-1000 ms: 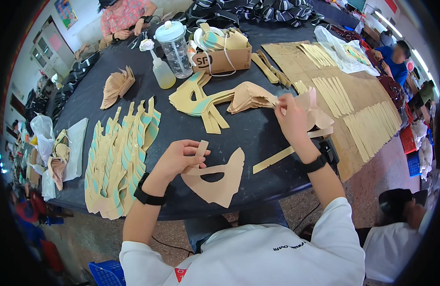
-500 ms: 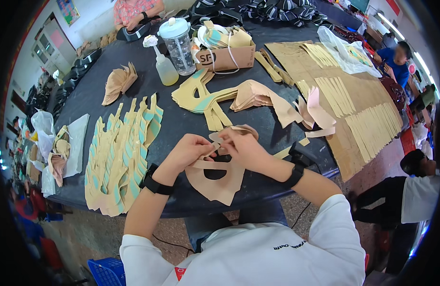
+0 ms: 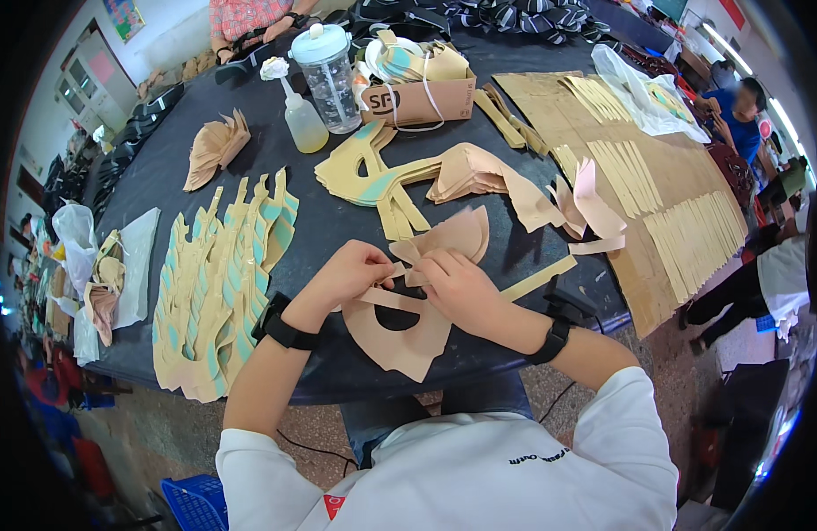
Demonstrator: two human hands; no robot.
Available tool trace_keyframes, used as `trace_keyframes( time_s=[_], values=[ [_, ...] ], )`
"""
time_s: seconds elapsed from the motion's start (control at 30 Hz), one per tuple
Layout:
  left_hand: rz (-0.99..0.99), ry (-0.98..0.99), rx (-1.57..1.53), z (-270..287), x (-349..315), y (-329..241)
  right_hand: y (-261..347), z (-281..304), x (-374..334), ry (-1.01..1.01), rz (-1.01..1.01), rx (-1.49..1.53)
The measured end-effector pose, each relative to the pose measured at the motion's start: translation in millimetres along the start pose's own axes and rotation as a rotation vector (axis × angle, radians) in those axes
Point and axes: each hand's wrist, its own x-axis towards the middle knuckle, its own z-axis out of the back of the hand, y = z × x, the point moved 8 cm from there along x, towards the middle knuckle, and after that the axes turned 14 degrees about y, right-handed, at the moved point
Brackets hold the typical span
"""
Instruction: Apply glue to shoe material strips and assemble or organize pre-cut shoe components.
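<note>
A beige cut piece (image 3: 408, 352) with a half-round opening lies at the table's near edge, below both hands. My left hand (image 3: 354, 273) pinches its narrow end between thumb and fingers. Close beside it, my right hand (image 3: 457, 281) is closed on the same piece, fingers bent over the strip. A rounded beige flap (image 3: 462, 232) spreads out beyond the right fingers; whether it joins the piece below is hidden by the hands. Past the hands lies a stack of tan and teal cut pieces (image 3: 364, 173), next to folded pinkish pieces (image 3: 469, 177).
Layered tan and teal strips (image 3: 223, 292) lie at left. A glue bottle (image 3: 304, 122), a lidded clear jug (image 3: 331, 88) and a cardboard box (image 3: 426, 99) stand at the back. Rows of narrow strips lie on a cardboard sheet (image 3: 603, 239) at right. A black device (image 3: 568, 296) sits near my right wrist.
The rounded flap beyond my right hand has unfolded and now lies spread outward. My right hand has shifted slightly nearer and flatter over the piece. The left hand keeps its pinch.
</note>
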Motion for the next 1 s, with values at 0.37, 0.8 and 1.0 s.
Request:
trace_keyframes(
  time_s=[0.37, 0.8, 1.0],
  values=[
    [0.015, 0.023, -0.093, -1, -6, 6, -16, 1, 4, 0.086, -0.045, -0.03],
    [0.003, 0.01, -0.061, -1, -5, 5, -34, 27, 23, 0.005, -0.376, 0.035],
    [-0.009, -0.031, -0.043, -6, -4, 7, -54, 8, 25, 0.277, -0.43, 0.211]
  ],
)
